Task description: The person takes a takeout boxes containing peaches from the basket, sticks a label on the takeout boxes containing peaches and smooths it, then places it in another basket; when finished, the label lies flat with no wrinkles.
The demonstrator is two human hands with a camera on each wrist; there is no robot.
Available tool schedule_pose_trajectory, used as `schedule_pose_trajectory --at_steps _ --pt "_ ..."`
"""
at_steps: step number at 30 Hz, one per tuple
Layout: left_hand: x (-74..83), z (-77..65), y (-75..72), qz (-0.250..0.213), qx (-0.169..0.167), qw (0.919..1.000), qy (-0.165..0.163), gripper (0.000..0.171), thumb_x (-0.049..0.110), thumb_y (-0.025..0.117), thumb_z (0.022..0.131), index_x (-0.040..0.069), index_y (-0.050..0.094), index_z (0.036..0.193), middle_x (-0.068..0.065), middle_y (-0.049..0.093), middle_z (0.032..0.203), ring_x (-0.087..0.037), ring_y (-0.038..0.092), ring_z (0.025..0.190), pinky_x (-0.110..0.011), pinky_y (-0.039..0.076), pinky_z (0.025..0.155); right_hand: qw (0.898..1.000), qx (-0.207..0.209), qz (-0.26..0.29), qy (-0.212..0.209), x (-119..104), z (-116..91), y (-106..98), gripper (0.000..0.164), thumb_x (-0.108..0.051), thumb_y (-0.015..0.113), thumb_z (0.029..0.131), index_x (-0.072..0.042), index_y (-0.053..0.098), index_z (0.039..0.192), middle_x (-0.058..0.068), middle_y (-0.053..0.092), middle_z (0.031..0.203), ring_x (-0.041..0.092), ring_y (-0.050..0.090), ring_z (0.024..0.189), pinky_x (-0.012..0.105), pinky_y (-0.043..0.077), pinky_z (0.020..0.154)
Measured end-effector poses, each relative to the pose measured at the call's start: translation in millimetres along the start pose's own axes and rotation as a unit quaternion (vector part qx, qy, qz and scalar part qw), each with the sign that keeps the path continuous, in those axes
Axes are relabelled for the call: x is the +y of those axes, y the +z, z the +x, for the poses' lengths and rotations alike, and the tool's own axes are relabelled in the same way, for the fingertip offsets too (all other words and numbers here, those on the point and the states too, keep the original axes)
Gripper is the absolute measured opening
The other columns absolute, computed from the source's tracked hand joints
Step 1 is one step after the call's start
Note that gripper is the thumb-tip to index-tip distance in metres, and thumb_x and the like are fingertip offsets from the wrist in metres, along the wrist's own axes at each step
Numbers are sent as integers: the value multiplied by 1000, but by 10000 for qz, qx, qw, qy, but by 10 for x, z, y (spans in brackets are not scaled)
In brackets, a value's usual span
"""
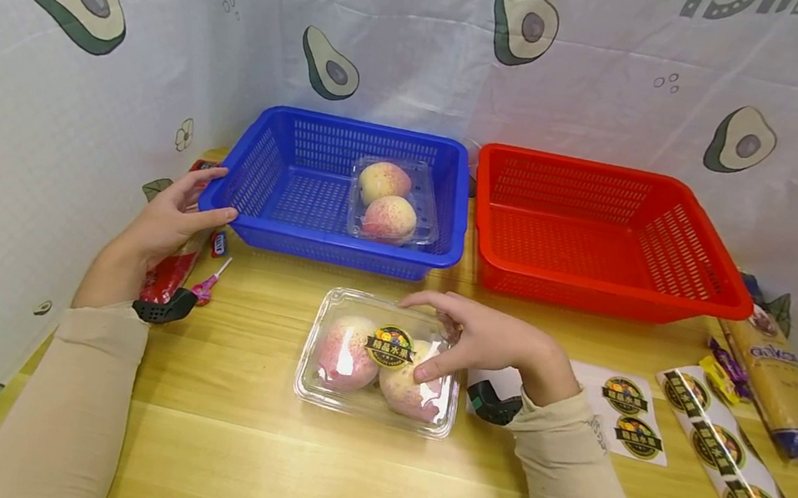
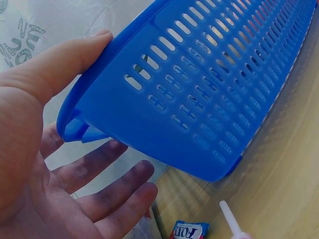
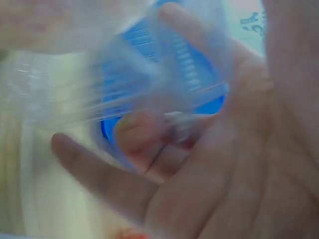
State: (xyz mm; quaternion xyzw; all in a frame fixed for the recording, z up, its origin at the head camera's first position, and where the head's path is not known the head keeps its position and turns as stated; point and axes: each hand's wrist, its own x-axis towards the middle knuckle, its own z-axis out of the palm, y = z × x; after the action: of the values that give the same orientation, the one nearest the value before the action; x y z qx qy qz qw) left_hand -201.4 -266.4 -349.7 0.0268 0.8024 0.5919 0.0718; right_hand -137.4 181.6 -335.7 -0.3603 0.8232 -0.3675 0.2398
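Observation:
A clear plastic fruit box (image 1: 306,380) with two peaches (image 1: 348,352) inside sits on the table, close in front of the blue basket. Its lid bears a round black-and-gold sticker (image 1: 389,346). My right hand (image 1: 493,341) grips the box at its right side, thumb over the lid and fingers toward the far edge; the right wrist view is blurred. At the near left corner of the blue basket (image 1: 324,243), my left hand (image 1: 172,215) holds the rim between thumb and fingers. Inside that basket lies another clear box (image 1: 428,190) with two peaches.
Beside the blue basket stands a red basket (image 1: 605,293). Sticker sheets (image 1: 659,401) and a sticker strip (image 1: 725,473) lie at right, near a yellow food packet (image 1: 779,375). Pink-handled scissors (image 1: 204,288), a red packet (image 1: 172,270) and a small FOX'S sweet (image 2: 188,230) lie at left.

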Motion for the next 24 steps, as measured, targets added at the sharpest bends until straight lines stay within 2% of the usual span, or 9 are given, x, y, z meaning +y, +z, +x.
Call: schedule_pose_trajectory --at_steps 2,5,9,10,14,18,20,24 --pt "2 -6 1 -47 -5 10000 -5 80 29 70 97 23 24 161 -18 31 159 -34 39 140 -33 43 106 9998 122 96 -103 -12 21 22 82 -30 91 75 -16 51 144 0 56 117 22 47 101 38 43 87" --pt "6 -13 5 -103 -19 9999 -6 79 29 70 97 23 24 161 -18 31 159 -34 40 139 -34 42 106 9990 314 248 -173 -40 46 48 79 -30 93 72 -20 56 141 -1 56 128 24 48 110 41 45 92" --pt "9 -14 8 -122 -14 9999 13 78 28 69 97 23 24 161 -18 32 159 -34 40 139 -36 42 107 9972 527 476 -228 -85 68 61 70 -27 93 74 -21 63 137 0 60 115 21 56 103 38 52 86" --pt "7 -13 7 -121 -10 9999 15 78 28 69 97 23 24 161 -18 32 159 -34 40 139 -37 41 107 9966 578 542 -230 -99 69 60 68 -26 92 74 -21 64 136 -1 62 118 20 60 98 39 54 85" --pt "1 -7 2 -39 7 10000 38 78 28 69 97 23 25 161 -18 32 159 -34 40 139 -37 41 107 9947 878 501 -169 -161 74 46 59 -27 90 77 -23 69 132 -5 65 120 17 60 100 40 52 89" --pt "-4 -1 -3 9 27 10000 41 78 29 69 97 24 25 161 -17 32 159 -34 40 139 -38 41 108 9918 1046 711 179 -244 68 24 52 -28 87 79 -24 71 129 -3 68 118 20 59 108 43 51 91" --pt "-5 0 -2 -17 30 10000 35 78 29 69 97 24 25 161 -17 31 159 -35 39 140 -40 40 109 9892 1082 936 326 -273 53 9 50 -26 86 81 -20 72 129 0 68 122 21 58 111 42 52 91" --pt "-10 -4 7 -45 12 10000 29 78 29 69 97 24 25 161 -17 31 160 -35 39 140 -43 39 110 9798 1253 1524 318 -321 -25 -70 50 -15 85 82 -10 70 130 6 68 125 24 60 111 39 55 88"
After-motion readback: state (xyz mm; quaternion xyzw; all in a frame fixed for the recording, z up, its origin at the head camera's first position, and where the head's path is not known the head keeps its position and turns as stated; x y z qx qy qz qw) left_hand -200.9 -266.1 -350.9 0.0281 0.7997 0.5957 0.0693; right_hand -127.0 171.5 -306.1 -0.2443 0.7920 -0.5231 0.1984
